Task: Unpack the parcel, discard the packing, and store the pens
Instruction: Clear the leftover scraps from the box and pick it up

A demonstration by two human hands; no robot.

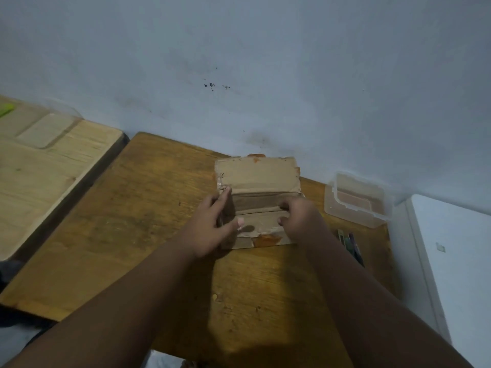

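A brown cardboard parcel (256,176) with orange tape scraps sits on the wooden table (138,221) near the wall. Its far flap stands up and its inside looks dark. My left hand (212,227) clasps the parcel's left side, thumb over the near flap. At the right part of the near flap my right hand (300,219) has its fingers curled into the opening. Several dark pens (350,245) lie on the table just right of my right forearm. A clear plastic box (358,205) sits beyond them at the right.
A lighter wooden table (39,176) stands to the left, carrying a clear tray (47,128) and a green object (5,111). A white surface (457,256) borders the right. The blue-grey wall runs close behind the parcel.
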